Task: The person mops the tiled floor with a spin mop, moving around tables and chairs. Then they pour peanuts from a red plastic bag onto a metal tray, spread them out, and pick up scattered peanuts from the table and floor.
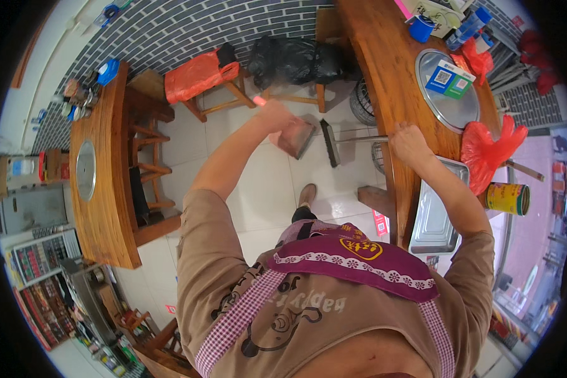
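Observation:
My left hand [275, 116] grips a dustpan [295, 138] by its handle, whose pink end [259, 100] sticks out beyond my fist. The pan is pinkish and slightly blurred, low over the tiled floor; I cannot tell whether it touches the tiles. My right hand [410, 144] is closed around the grey stick [362, 139] of a broom, beside the edge of the wooden table [373, 71]. The dark-bristled broom head [330, 143] is at the floor, a little to the right of the dustpan and apart from it.
Black plastic bags [293, 59] lie along the brick-patterned wall, beside a stool [203, 78] covered in red plastic. On the right table are a metal tray [439, 208], a round metal lid [430, 104] and a red bag [486, 151]. Another wooden table [105, 156] stands left.

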